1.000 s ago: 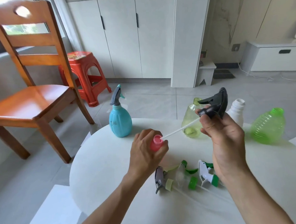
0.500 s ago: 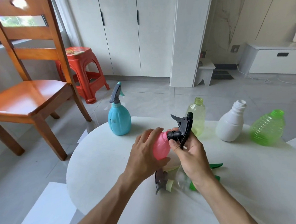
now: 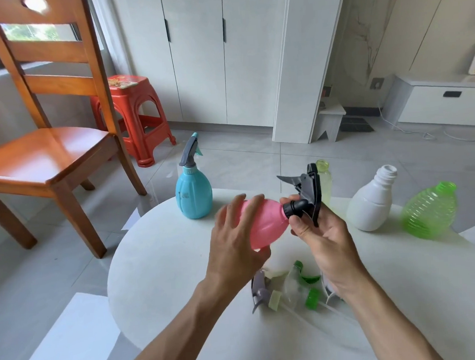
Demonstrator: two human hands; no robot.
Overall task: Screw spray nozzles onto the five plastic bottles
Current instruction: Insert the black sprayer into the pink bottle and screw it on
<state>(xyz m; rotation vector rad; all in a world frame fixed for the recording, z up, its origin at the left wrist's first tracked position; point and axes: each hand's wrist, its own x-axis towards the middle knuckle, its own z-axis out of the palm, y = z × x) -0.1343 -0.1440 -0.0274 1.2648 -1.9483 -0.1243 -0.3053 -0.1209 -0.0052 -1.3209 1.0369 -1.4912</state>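
A pink bottle (image 3: 264,224) lies tilted on its side above the round white table (image 3: 163,256). My left hand (image 3: 236,244) cups its body, with the fingers spread and blurred. A black spray nozzle (image 3: 305,193) sits on its neck, and my right hand (image 3: 321,236) pinches the nozzle's collar. At the table's back stand a blue bottle (image 3: 194,195) with a grey nozzle, a pale yellow-green bottle (image 3: 325,181), an open-necked white bottle (image 3: 372,203) and a green ribbed bottle (image 3: 430,211). Several loose nozzles (image 3: 290,288) lie under my hands.
A wooden chair (image 3: 50,141) stands to the left of the table, with a red plastic stool (image 3: 133,113) behind it. White cabinets (image 3: 198,57) line the back wall. A low white unit (image 3: 443,103) sits at the far right.
The nozzle's tube has gone into the pink bottle and the black nozzle now sits on its neck. My left hand's fingers have loosened and spread over the bottle, which lies more on its side.
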